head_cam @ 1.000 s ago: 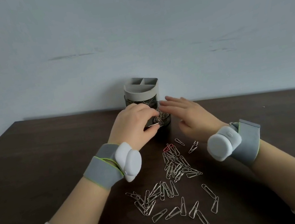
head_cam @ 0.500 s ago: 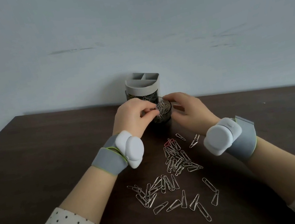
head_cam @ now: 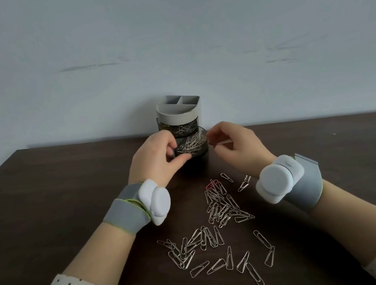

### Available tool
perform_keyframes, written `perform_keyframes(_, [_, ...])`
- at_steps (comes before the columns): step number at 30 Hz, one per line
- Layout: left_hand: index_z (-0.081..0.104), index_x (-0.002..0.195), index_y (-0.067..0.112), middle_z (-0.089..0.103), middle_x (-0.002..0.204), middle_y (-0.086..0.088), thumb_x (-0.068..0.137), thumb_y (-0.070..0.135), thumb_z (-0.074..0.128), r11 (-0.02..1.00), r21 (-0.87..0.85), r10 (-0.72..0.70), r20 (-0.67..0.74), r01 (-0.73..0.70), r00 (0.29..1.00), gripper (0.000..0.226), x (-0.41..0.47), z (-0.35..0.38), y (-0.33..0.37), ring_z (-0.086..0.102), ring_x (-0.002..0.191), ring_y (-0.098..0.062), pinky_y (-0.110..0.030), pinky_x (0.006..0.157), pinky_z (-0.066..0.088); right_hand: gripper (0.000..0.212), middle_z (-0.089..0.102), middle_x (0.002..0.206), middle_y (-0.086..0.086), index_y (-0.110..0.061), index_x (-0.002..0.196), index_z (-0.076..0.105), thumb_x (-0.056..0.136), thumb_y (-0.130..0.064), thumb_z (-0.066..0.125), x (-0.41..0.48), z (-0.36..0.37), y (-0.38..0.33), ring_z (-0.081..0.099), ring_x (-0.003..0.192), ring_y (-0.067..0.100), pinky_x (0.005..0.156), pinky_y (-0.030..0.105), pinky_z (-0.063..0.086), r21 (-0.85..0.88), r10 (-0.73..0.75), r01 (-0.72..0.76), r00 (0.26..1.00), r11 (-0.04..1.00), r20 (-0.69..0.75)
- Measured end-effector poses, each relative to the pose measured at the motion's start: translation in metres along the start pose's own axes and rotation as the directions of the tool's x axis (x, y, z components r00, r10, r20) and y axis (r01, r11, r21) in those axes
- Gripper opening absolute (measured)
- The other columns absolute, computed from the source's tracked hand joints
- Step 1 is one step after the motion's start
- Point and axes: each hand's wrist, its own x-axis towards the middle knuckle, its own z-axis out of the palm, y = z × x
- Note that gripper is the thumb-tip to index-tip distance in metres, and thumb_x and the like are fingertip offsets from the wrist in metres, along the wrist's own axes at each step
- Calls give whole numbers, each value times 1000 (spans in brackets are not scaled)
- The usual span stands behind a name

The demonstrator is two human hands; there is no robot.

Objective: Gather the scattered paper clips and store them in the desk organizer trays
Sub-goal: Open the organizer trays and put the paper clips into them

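The desk organizer (head_cam: 178, 115) stands at the table's back edge, a grey divided cup above dark see-through trays. One tray (head_cam: 202, 153) is swung out toward me and holds several silver paper clips (head_cam: 191, 143). My left hand (head_cam: 153, 159) grips that tray's left rim between thumb and fingers. My right hand (head_cam: 237, 145) hovers just right of the tray, with its curled fingers pinching what looks like a thin silver clip (head_cam: 223, 143). Scattered paper clips (head_cam: 219, 206) lie on the dark table between my wrists, with a red clip (head_cam: 212, 184) among them.
More loose clips (head_cam: 195, 244) spread toward the near edge of the table (head_cam: 54, 203). A plain wall rises right behind the organizer. Both wrists carry grey bands with white devices.
The tray has swung further out from the organizer. My right hand has moved off its rim to the right, with fingers curled. The view has drawn closer.
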Motion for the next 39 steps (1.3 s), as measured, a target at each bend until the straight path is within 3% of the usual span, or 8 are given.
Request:
perform_keyframes(6, [52,71,18,53,69,3,76,25,69,982,-89,-172,-50,168,984,19,-3,4,-15,51,69,-18,-25,66,40,48,56,124,7,-14,123,51,77,-1,47,-7,4,2,47,117,22,100,29,36,-259,-108,171,964,951,242])
perform_keyframes(12, [43,64,18,57,76,-18,84,9,59,795,-465,-429,23,389,903,27,2,13,-18,63,62,-28,-35,61,58,45,52,126,6,-13,122,52,79,-4,46,-8,6,3,38,120,24,97,30,35,-415,-113,227,953,881,280])
perform_keyframes(16, [43,74,11,57,75,-12,88,10,53,788,-442,-466,25,428,884,17,11,17,-21,59,55,-17,-21,47,52,35,52,124,9,-8,113,57,80,-3,46,-7,3,3,41,117,25,94,30,36,-402,-72,163,970,901,232])
perform_keyframes(21, [49,89,9,61,76,-9,85,10,54,801,-439,-440,28,407,897,7,10,22,-18,65,71,-31,-46,77,56,33,53,124,8,-8,111,57,80,-4,46,-6,2,2,44,116,27,94,37,40,-408,-53,148,971,901,234])
perform_keyframes(27, [48,125,8,68,101,-12,84,9,50,847,-313,-420,98,429,902,41,10,20,-20,63,97,-33,-48,92,49,31,51,127,7,-10,110,58,81,-7,46,-5,1,7,42,119,26,95,36,39,-435,-24,121,975,892,222])
perform_keyframes(31, [49,121,10,65,90,-6,83,8,50,841,-306,-441,91,447,893,39,7,17,-18,62,94,-31,-44,88,51,40,49,130,7,-12,118,53,80,-4,45,-5,1,8,42,120,26,97,39,39,-399,-32,125,972,908,231])
perform_keyframes(35, [58,101,17,54,74,12,80,12,52,917,-106,-370,128,384,920,22,-3,4,-15,55,80,-17,-25,66,39,37,58,116,10,-12,111,56,78,-2,43,-7,-8,9,52,107,26,90,36,44,-314,17,6,997,950,69])
perform_keyframes(39, [65,101,23,59,94,3,83,11,47,972,50,-233,267,228,935,28,-18,-6,1,55,89,-15,-25,79,41,30,64,100,11,-12,87,66,79,0,40,-19,-22,15,57,97,29,85,34,44,-341,152,-130,988,931,38])
